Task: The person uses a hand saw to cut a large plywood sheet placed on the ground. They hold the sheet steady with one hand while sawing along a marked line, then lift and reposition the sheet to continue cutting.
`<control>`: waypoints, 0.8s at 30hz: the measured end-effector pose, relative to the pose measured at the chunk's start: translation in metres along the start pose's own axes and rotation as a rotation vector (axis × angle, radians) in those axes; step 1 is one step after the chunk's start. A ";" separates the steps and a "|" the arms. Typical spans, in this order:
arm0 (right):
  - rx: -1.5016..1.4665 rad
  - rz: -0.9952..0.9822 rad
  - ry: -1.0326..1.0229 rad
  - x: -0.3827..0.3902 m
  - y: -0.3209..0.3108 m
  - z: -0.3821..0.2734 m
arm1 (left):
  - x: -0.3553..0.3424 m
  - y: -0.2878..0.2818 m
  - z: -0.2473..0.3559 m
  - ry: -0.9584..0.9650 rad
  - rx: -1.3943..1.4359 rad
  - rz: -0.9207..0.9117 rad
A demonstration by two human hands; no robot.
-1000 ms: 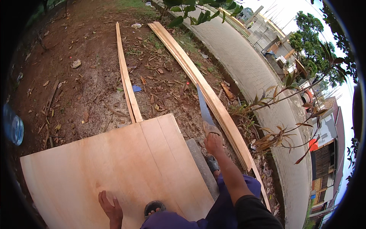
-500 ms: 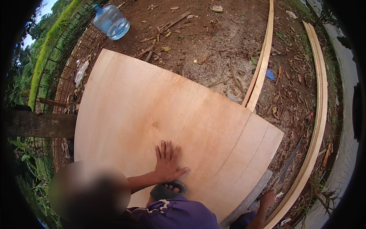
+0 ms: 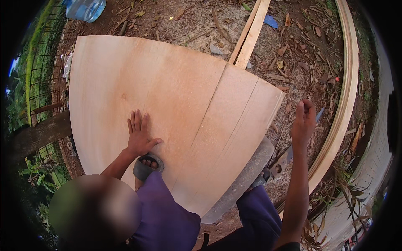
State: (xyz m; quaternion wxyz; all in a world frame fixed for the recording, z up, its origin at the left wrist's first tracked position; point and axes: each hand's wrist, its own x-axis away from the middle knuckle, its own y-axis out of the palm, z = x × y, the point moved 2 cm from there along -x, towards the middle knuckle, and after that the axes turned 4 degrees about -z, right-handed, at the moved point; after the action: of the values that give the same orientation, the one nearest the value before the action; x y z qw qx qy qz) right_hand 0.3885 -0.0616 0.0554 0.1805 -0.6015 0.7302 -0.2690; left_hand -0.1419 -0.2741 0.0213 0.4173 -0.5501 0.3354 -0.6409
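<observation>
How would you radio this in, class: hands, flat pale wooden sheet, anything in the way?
Left hand flat on sheet; right hand raised, curled, contents unclear. Sheet bears dark lines. Dark-sandalled foot on it, beside left hand.

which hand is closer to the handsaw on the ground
Right. The right hand is raised beside the blade end of the handsaw; the left hand lies flat on the wooden board, well off to the left.
</observation>
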 end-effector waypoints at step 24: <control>0.029 -0.613 0.455 0.264 -0.148 0.054 | -0.009 -0.059 0.291 -0.600 0.363 -0.359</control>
State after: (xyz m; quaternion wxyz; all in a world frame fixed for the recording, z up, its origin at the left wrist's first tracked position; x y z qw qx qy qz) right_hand 0.4803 -0.3485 0.1186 -0.0668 -0.7143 0.5339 -0.4474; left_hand 0.1350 -0.2320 0.1189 0.4684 -0.6802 -0.0218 -0.5635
